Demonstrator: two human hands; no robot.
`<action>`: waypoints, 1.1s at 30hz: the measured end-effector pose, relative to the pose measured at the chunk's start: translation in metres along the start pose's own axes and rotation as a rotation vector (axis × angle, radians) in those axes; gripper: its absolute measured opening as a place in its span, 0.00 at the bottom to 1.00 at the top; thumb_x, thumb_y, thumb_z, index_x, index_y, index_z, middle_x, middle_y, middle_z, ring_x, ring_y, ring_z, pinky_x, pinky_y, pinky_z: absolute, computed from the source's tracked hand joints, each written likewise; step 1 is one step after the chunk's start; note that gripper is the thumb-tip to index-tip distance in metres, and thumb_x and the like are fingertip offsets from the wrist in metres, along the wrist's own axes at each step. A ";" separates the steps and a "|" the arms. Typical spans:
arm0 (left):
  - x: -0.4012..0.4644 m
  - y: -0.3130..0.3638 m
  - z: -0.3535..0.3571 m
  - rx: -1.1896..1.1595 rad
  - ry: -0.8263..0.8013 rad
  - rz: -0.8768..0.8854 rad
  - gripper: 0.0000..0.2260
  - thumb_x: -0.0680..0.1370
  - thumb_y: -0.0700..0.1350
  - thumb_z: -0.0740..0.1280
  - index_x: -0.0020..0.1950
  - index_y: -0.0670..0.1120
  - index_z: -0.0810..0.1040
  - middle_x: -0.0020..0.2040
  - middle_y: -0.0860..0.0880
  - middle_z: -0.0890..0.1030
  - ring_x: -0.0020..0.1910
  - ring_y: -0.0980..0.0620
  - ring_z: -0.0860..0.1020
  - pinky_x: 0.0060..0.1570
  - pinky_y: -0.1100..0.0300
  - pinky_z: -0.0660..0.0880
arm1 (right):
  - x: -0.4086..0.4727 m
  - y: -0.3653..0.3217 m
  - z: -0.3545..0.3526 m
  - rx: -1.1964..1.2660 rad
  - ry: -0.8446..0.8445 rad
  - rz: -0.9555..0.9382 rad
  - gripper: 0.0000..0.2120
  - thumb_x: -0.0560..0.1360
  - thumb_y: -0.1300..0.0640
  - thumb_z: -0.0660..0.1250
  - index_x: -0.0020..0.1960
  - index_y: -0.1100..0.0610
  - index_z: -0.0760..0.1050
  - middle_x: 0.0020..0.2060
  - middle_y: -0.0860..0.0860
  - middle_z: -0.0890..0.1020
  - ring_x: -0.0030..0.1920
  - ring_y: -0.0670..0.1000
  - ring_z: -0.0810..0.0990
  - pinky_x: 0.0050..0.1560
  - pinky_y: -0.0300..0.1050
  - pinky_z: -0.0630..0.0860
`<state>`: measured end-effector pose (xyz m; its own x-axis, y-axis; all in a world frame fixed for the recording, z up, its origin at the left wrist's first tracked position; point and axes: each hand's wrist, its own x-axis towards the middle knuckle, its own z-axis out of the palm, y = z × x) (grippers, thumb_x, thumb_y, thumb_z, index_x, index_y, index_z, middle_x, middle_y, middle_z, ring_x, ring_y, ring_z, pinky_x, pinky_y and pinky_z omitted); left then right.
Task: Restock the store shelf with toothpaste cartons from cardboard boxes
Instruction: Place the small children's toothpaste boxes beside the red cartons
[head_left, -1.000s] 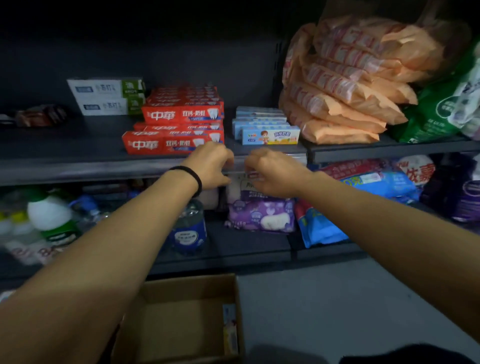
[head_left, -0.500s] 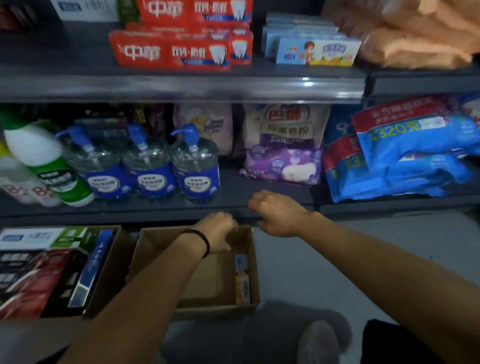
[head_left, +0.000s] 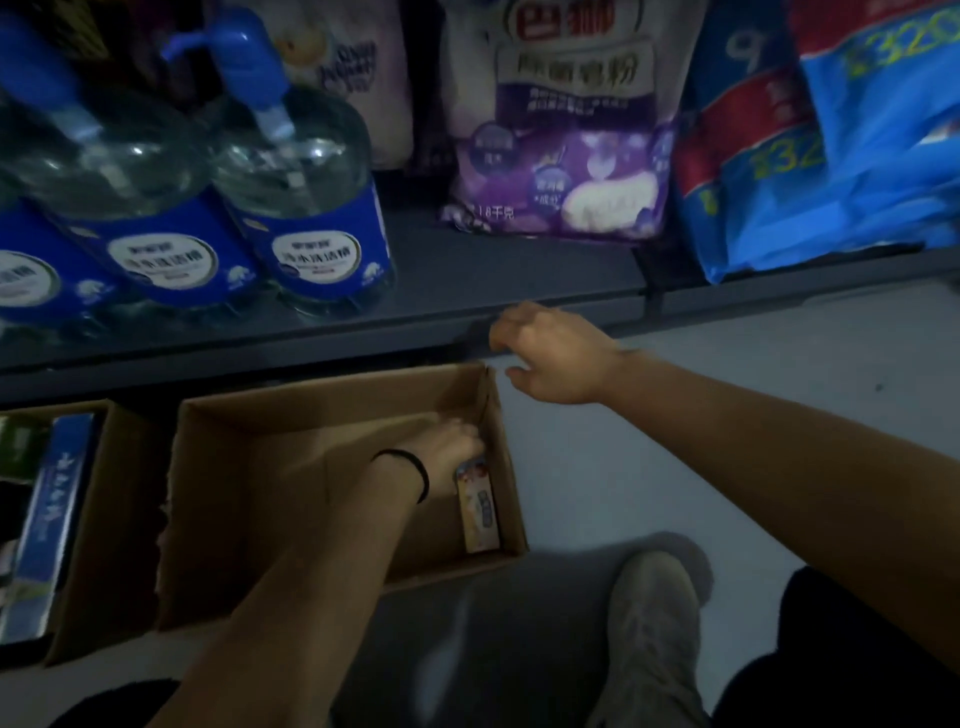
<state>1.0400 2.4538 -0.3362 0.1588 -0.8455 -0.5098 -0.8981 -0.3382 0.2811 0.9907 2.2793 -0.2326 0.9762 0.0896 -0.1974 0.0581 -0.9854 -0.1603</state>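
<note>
Low shelf, two boxes on the floor, hand reaching for one carton.

Shelf (head_left: 467, 280): dark, holds pump bottles (head_left: 306, 208) at left, a purple bag (head_left: 561, 156) at centre, blue packs (head_left: 831, 156) at right. Box (head_left: 270, 457): open, on the floor below the shelf edge, nearly bare. Second box (head_left: 109, 519): just left of it, packed with cartons. Shoe (head_left: 649, 634): on the floor near the box. Right hand (head_left: 550, 353): above the box's far right corner, fingers loosely spread, holding nothing. Left hand (head_left: 447, 452): inside the box, fingers curled at the far end of the carton; grip cannot be told. Carton (head_left: 478, 509): lies along the box's right wall.
</note>
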 end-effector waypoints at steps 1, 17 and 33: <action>0.004 0.001 0.004 0.014 -0.010 0.007 0.12 0.75 0.38 0.66 0.58 0.42 0.77 0.58 0.44 0.75 0.58 0.46 0.71 0.55 0.57 0.66 | 0.000 0.001 0.004 0.002 0.000 0.007 0.15 0.75 0.57 0.65 0.60 0.59 0.73 0.58 0.55 0.75 0.59 0.56 0.71 0.50 0.49 0.70; -0.009 -0.010 0.033 0.166 0.057 0.048 0.22 0.75 0.33 0.61 0.68 0.47 0.72 0.66 0.48 0.70 0.66 0.47 0.68 0.63 0.52 0.68 | -0.017 -0.010 0.028 0.051 0.069 0.079 0.14 0.76 0.55 0.64 0.60 0.59 0.74 0.58 0.55 0.76 0.60 0.55 0.72 0.50 0.48 0.70; 0.013 -0.020 0.034 0.267 0.058 0.183 0.15 0.79 0.37 0.56 0.64 0.47 0.74 0.63 0.49 0.72 0.62 0.49 0.67 0.59 0.54 0.68 | -0.012 0.001 0.039 0.064 0.091 0.088 0.13 0.75 0.54 0.64 0.58 0.58 0.74 0.56 0.54 0.76 0.56 0.54 0.73 0.50 0.50 0.74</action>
<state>1.0461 2.4637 -0.3765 0.0010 -0.9072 -0.4208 -0.9886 -0.0643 0.1364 0.9705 2.2831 -0.2681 0.9920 -0.0134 -0.1255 -0.0395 -0.9774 -0.2079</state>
